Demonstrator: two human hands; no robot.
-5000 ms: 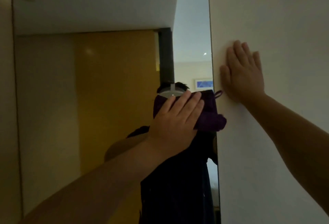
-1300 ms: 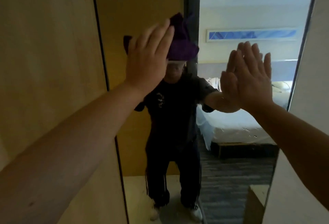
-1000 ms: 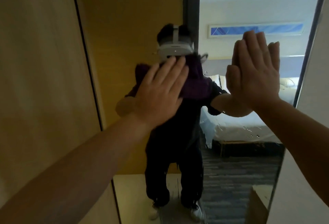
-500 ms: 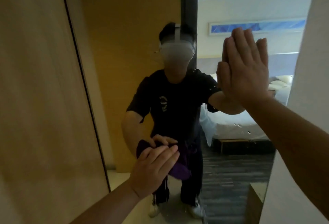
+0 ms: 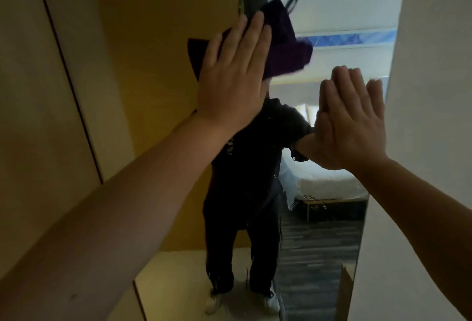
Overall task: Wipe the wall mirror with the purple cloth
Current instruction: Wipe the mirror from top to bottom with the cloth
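Observation:
The tall wall mirror (image 5: pixel 163 70) fills the middle of the view and reflects a yellow wall, a bedroom and the person. My left hand (image 5: pixel 233 75) lies flat on the purple cloth (image 5: pixel 283 42), pressing it against the upper part of the glass. The cloth's small hanging loop sticks up at its top. My right hand (image 5: pixel 353 121) rests flat with fingers together on the glass near the mirror's right edge, holding nothing.
A wooden panel (image 5: pixel 33 91) borders the mirror on the left. A white wall (image 5: pixel 431 91) stands right of the mirror's edge. The bed, the carpet and a cardboard box appear only as reflections low in the glass.
My left hand has swept the cloth from low on the glass back up to the top. My right hand has stayed flat near the mirror's right edge, a little lower in view.

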